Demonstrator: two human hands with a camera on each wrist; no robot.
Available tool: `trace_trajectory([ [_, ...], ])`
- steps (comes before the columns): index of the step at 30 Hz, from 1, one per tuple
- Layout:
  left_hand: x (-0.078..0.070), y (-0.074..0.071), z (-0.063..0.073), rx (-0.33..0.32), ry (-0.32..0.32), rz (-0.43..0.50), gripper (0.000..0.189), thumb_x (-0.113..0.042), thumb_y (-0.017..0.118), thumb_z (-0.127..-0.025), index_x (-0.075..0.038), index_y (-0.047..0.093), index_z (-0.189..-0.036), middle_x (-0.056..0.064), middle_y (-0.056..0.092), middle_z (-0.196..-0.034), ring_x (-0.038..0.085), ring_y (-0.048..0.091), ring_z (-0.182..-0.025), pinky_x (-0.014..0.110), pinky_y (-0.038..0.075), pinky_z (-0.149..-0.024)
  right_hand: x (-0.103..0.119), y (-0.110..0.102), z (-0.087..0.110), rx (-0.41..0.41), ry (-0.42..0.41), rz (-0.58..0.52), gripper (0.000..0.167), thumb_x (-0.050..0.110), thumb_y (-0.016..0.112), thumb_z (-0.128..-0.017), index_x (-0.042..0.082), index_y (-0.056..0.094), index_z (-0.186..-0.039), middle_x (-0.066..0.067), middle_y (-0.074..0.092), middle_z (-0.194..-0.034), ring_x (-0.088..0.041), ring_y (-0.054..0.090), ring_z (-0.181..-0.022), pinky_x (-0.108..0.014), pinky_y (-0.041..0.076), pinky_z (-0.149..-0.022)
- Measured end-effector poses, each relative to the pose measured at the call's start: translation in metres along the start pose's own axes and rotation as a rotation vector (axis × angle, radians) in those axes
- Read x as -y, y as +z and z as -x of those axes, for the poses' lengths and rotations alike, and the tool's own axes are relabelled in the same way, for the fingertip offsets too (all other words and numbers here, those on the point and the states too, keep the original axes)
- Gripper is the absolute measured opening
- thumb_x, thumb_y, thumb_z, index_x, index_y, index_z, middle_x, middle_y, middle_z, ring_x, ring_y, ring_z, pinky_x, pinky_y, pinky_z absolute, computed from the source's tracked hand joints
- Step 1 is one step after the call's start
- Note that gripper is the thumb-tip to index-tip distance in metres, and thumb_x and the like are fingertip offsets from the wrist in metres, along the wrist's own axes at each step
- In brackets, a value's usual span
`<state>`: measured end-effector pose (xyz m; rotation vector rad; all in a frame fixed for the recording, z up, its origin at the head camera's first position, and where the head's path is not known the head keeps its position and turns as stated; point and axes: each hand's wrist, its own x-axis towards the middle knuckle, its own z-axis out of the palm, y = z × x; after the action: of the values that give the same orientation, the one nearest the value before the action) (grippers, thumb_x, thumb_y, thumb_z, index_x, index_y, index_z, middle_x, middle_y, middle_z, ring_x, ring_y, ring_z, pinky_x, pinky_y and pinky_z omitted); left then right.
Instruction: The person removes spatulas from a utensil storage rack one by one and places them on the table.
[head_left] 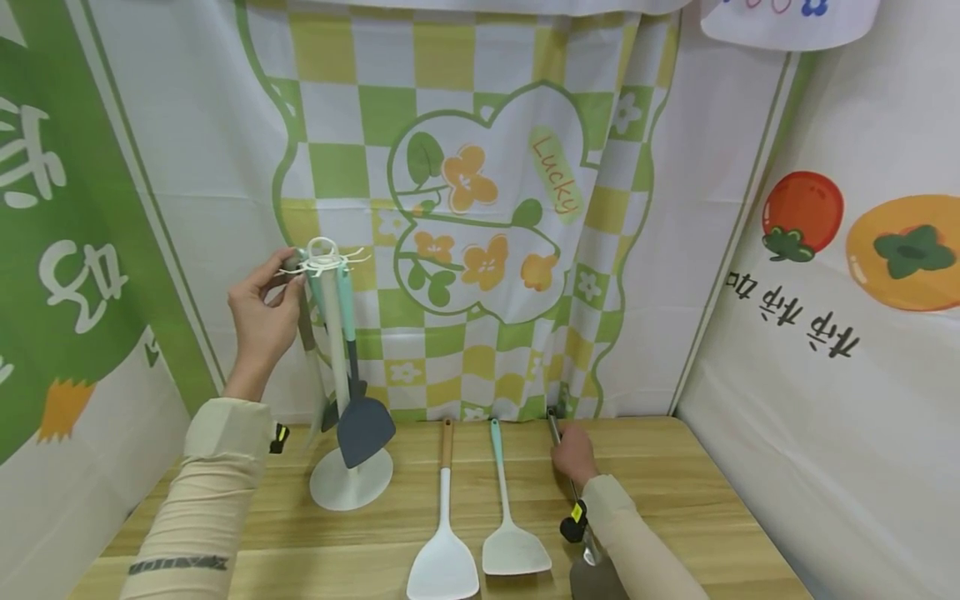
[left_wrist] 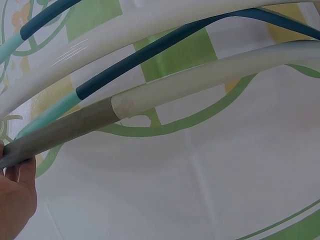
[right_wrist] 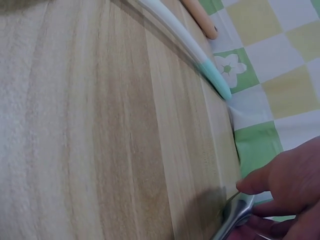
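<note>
My left hand [head_left: 266, 312] is raised beside the hooks of a white utensil rack [head_left: 339, 350]. Its thumb and fingers pinch the top of a grey-brown handle [left_wrist: 62, 131], joined to a pale shaft; this utensil's lower end is mostly hidden behind the rack. A dark spatula [head_left: 365, 429] with a teal handle hangs at the front of the rack, another dark utensil behind it. At the table's back edge, my right hand [head_left: 576, 457] grips the metal handle [right_wrist: 237, 212] of a spatula [head_left: 596, 579] lying on the table. The forearm partly covers that spatula.
A white spatula [head_left: 444, 567] with a wooden handle and a pale spatula [head_left: 516, 550] with a teal handle lie side by side on the wooden table [head_left: 660, 492]. A checked cloth [head_left: 480, 358] hangs behind, and printed cloths cover both sides.
</note>
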<state>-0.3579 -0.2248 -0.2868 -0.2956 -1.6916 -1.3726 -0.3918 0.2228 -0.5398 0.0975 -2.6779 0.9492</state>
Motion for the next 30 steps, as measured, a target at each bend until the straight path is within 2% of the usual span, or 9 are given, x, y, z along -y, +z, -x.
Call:
trace_trajectory([
  [5, -0.006, -0.003, 0.002, -0.008, -0.01, -0.005, 0.037, 0.005, 0.066, -0.094, -0.002, 0.068, -0.131, 0.022, 0.067, -0.127, 0.0, 0.063, -0.099, 0.015, 0.056, -0.092, 0.004, -0.005, 0.003, 0.018, 0.006, -0.015, 0.02, -0.003, 0.062, -0.077, 0.005, 0.048, -0.065, -0.005, 0.046, -0.062, -0.021, 0.04, -0.057, -0.031, 0.037, -0.048],
  [9, -0.009, -0.003, 0.005, -0.01, 0.01, -0.018, 0.038, 0.006, 0.068, -0.093, -0.003, 0.069, -0.13, 0.02, 0.067, -0.124, -0.001, 0.063, -0.098, 0.015, 0.056, -0.091, 0.007, -0.01, 0.005, 0.023, 0.017, 0.013, 0.021, -0.001, 0.063, -0.08, 0.006, 0.048, -0.066, -0.006, 0.047, -0.063, -0.021, 0.042, -0.058, -0.031, 0.037, -0.048],
  [16, -0.009, -0.001, 0.013, -0.022, 0.112, -0.129, 0.041, 0.007, 0.068, -0.092, 0.0, 0.066, -0.133, 0.023, 0.066, -0.117, -0.004, 0.058, -0.098, 0.01, 0.054, -0.09, 0.02, -0.018, 0.012, 0.088, 0.087, 0.029, 0.017, 0.004, 0.063, -0.084, 0.004, 0.052, -0.071, -0.007, 0.049, -0.067, -0.022, 0.044, -0.058, -0.029, 0.038, -0.049],
  [20, -0.011, 0.001, 0.015, -0.048, 0.173, -0.165, 0.04, 0.009, 0.067, -0.092, 0.006, 0.064, -0.132, 0.029, 0.065, -0.115, -0.005, 0.057, -0.097, 0.005, 0.052, -0.087, 0.033, -0.026, 0.014, 0.109, 0.069, 0.033, 0.018, 0.006, 0.065, -0.085, 0.003, 0.054, -0.071, -0.007, 0.051, -0.065, -0.021, 0.045, -0.055, -0.03, 0.04, -0.049],
  [23, -0.016, 0.002, 0.017, -0.058, 0.189, -0.174, 0.04, 0.011, 0.067, -0.091, 0.009, 0.063, -0.131, 0.031, 0.065, -0.114, -0.007, 0.057, -0.096, 0.004, 0.052, -0.087, 0.042, -0.03, 0.015, 0.109, 0.052, 0.037, 0.013, 0.006, 0.065, -0.086, -0.001, 0.058, -0.078, -0.01, 0.056, -0.068, -0.022, 0.048, -0.057, -0.033, 0.045, -0.052],
  [25, -0.018, 0.001, 0.017, -0.057, 0.185, -0.174, 0.04, 0.011, 0.066, -0.091, 0.01, 0.062, -0.131, 0.032, 0.065, -0.115, -0.007, 0.057, -0.096, 0.005, 0.052, -0.087, 0.046, -0.031, 0.014, 0.111, 0.04, 0.049, 0.016, 0.008, 0.065, -0.087, -0.008, 0.062, -0.088, -0.017, 0.062, -0.077, -0.027, 0.054, -0.063, -0.039, 0.051, -0.058],
  [27, -0.019, 0.0, 0.018, -0.051, 0.179, -0.173, 0.04, 0.01, 0.066, -0.092, 0.01, 0.062, -0.132, 0.031, 0.065, -0.115, -0.007, 0.057, -0.096, 0.005, 0.052, -0.088, 0.051, -0.03, 0.013, 0.12, 0.02, 0.066, 0.029, 0.009, 0.065, -0.088, -0.016, 0.064, -0.104, -0.026, 0.068, -0.095, -0.036, 0.064, -0.079, -0.047, 0.058, -0.072],
  [30, -0.017, -0.002, 0.019, -0.033, 0.178, -0.152, 0.041, 0.009, 0.066, -0.092, 0.008, 0.062, -0.132, 0.029, 0.065, -0.116, -0.006, 0.058, -0.097, 0.005, 0.052, -0.088, 0.057, -0.029, 0.01, 0.137, -0.006, 0.083, 0.047, 0.013, 0.068, -0.091, -0.02, 0.059, -0.122, -0.035, 0.065, -0.119, -0.047, 0.064, -0.107, -0.056, 0.056, -0.092],
])
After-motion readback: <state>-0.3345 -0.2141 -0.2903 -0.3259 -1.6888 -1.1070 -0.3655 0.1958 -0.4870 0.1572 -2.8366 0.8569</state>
